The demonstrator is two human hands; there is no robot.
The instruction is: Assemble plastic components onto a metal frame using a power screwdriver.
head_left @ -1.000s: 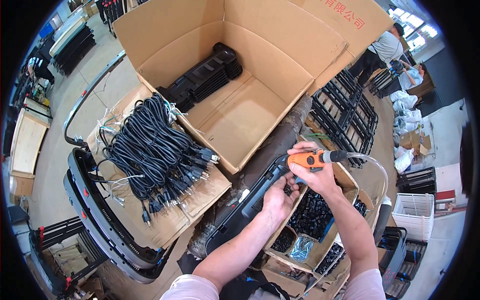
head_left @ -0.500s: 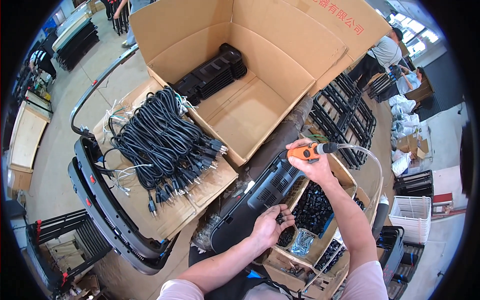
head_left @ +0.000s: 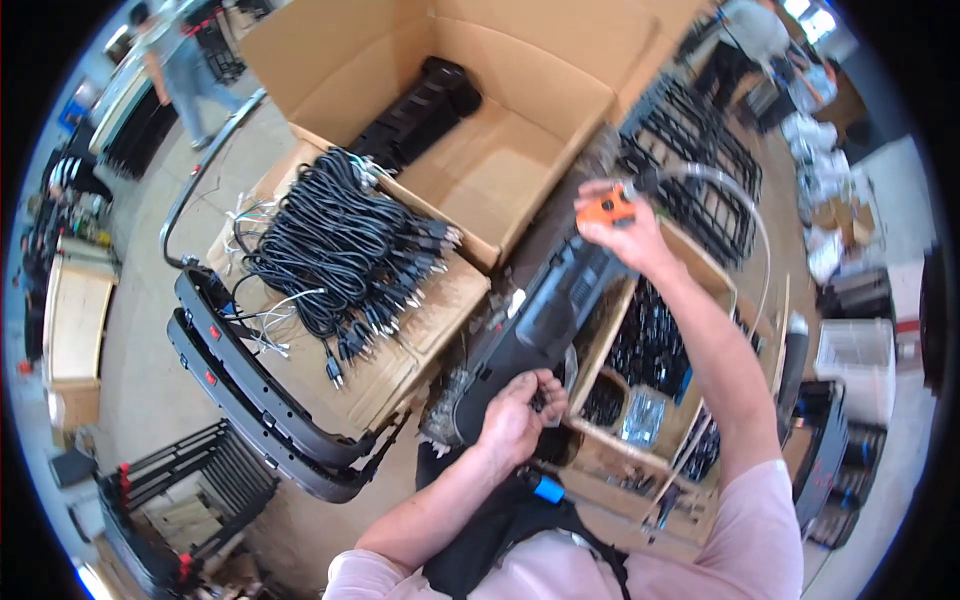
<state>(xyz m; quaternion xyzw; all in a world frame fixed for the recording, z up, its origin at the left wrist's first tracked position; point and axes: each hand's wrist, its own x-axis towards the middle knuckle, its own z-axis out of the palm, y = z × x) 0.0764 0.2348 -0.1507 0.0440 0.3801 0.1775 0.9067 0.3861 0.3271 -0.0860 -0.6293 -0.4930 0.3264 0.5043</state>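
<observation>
A long dark grey plastic housing (head_left: 545, 312) with vents lies slantwise in front of me. At its far end my right hand (head_left: 625, 228) grips an orange power screwdriver (head_left: 606, 208), which has a clear hose (head_left: 745, 205) running from it. The driver's tip is hidden behind the hand. My left hand (head_left: 516, 412) is beside the housing's near end, its fingers curled in. Small dark bits show by those fingers, too blurred to name.
Coiled black power cords (head_left: 345, 250) lie on cardboard to the left. Behind stands a large open carton (head_left: 510, 165) with black parts inside. A parts box (head_left: 590, 375) on the right holds black pieces and bagged screws (head_left: 642, 415). Curved grey frames (head_left: 250, 400) stand at the left.
The view has shifted, so most things sit further right or higher. My left hand's fingers have curled closed from a half-open palm. A person has come into view at the far left.
</observation>
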